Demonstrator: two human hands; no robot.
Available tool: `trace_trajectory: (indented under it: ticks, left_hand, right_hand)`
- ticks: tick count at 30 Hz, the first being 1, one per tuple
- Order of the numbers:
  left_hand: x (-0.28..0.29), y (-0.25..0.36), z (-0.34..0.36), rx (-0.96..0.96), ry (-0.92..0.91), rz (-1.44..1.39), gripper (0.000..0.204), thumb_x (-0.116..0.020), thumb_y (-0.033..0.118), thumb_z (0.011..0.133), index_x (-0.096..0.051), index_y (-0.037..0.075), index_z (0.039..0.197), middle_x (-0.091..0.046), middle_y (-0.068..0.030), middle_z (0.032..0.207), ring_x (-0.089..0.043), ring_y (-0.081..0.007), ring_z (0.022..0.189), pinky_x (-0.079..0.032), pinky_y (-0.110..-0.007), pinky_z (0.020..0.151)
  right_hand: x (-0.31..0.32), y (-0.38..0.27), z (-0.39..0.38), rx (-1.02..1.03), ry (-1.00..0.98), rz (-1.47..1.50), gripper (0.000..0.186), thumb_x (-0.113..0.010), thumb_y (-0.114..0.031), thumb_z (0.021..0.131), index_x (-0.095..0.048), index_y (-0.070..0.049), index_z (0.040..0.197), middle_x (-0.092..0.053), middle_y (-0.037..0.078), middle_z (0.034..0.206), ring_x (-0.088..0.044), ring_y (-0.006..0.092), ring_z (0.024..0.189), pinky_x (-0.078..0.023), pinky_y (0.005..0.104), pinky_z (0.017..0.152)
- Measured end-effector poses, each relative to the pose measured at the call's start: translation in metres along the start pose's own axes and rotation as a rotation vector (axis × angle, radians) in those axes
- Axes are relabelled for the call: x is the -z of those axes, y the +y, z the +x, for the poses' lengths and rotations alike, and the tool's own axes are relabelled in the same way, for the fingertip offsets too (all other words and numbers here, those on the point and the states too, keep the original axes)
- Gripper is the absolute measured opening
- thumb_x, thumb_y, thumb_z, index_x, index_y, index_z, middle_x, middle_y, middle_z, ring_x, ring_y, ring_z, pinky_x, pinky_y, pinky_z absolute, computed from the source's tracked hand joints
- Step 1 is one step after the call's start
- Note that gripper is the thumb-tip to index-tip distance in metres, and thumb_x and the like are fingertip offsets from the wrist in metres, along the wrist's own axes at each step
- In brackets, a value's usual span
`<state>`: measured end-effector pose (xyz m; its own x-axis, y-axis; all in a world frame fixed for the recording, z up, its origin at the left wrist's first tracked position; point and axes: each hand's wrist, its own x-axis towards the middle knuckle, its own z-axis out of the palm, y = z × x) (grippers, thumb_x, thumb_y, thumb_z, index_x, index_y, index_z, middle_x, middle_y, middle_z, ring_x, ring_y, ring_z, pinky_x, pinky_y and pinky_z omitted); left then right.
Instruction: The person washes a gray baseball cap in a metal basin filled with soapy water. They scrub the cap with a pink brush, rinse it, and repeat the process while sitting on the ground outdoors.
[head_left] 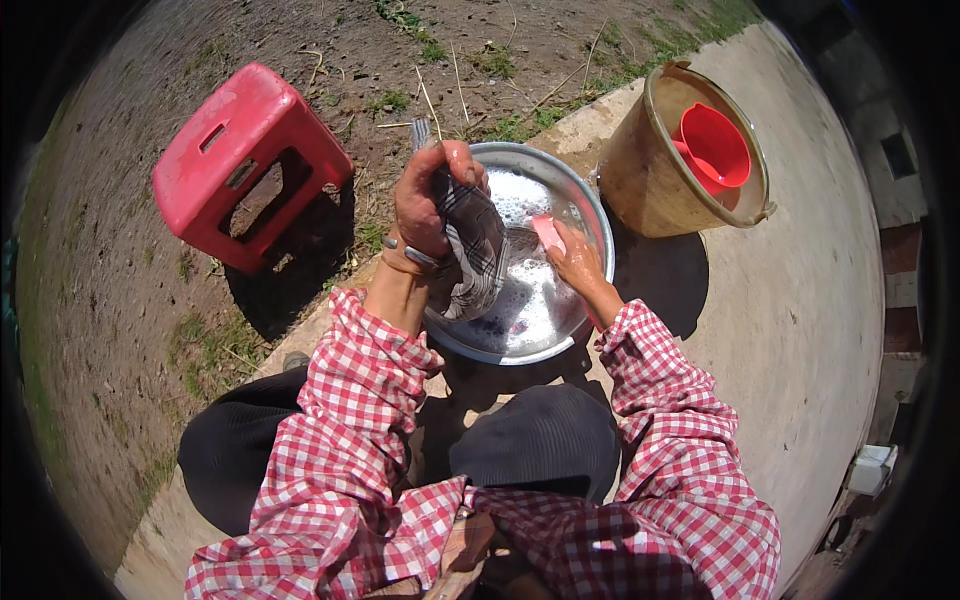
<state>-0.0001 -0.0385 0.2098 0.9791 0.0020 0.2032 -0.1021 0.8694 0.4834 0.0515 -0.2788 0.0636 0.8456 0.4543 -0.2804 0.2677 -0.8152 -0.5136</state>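
My left hand (425, 200) is closed around a bunched dark plaid cloth (478, 245), raised at the left rim of a metal basin (510, 354). A corner of the cloth sticks up above my fist, and the rest drapes down over the basin. Soapy water (540, 290) with white suds lies inside the basin. Over its right side, my right hand (580, 262) grips a pink block (547, 232) that looks like a bar of soap, close beside the cloth. Part of the block is hidden by my fingers.
A red plastic stool (225, 150) stands on the dirt at the left. Right of the basin, a yellowish bucket (640, 175) holds a red plastic scoop (715, 145). Concrete paving (780, 330) runs along the right. My knees (540, 440) are close below the basin.
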Motion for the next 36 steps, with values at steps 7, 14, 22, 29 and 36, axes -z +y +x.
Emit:
trace_trajectory:
  ticks: [7,14,22,29,36]
  left_hand:
    - [0.004,0.026,0.026,-0.189,-0.049,0.146,0.033,-0.045,0.033,0.082,-0.05,0.005,0.066,-0.047,-0.0038,0.059,-0.042,-0.0162,0.058,-0.035,-0.029,0.06]
    - [0.093,0.015,-0.03,0.233,0.524,1.194,0.016,-0.044,0.006,0.068,-0.058,-0.001,0.069,-0.051,0.0008,0.06,-0.044,-0.0072,0.055,-0.038,-0.021,0.054]
    - [0.135,-0.097,-0.07,0.835,0.178,2.15,0.071,-0.059,0.036,0.073,-0.027,0.021,0.134,-0.004,-0.0257,0.14,-0.015,-0.0531,0.122,-0.019,-0.058,0.097]
    - [0.148,-0.109,-0.064,0.749,0.097,2.023,0.038,-0.052,0.011,0.075,-0.05,0.001,0.111,-0.028,-0.0294,0.131,-0.047,-0.0479,0.103,-0.05,-0.046,0.072]
    - [0.137,-0.061,-0.054,0.299,0.479,2.108,0.043,-0.059,0.012,0.068,-0.051,0.006,0.11,-0.057,-0.0199,0.097,-0.054,-0.0366,0.085,-0.044,-0.042,0.076]
  right_hand:
    - [0.026,-0.062,0.029,0.242,-0.01,0.734,0.005,-0.063,-0.005,0.074,-0.06,-0.001,0.074,-0.055,-0.002,0.06,-0.046,0.0046,0.058,-0.038,0.0205,0.054]
    - [0.018,-0.036,0.043,0.585,0.321,0.075,0.024,-0.063,-0.001,0.068,-0.056,-0.005,0.091,-0.06,0.012,0.095,-0.059,0.0289,0.085,-0.047,0.0334,0.073]
    - [-0.05,0.008,0.037,0.63,0.214,-0.38,0.044,-0.048,0.0,0.072,-0.053,-0.012,0.114,-0.046,0.015,0.121,-0.052,0.0319,0.095,-0.037,0.0412,0.088]
    - [-0.02,-0.005,0.031,0.26,-0.179,0.047,0.029,-0.036,-0.011,0.082,-0.058,0.0,0.098,-0.059,0.022,0.092,-0.055,0.0348,0.088,-0.039,0.0393,0.081]
    - [0.046,-0.05,0.061,0.077,-0.43,0.067,0.04,-0.062,-0.019,0.077,-0.054,-0.001,0.111,-0.058,0.018,0.107,-0.058,0.0272,0.093,-0.045,0.0328,0.074]
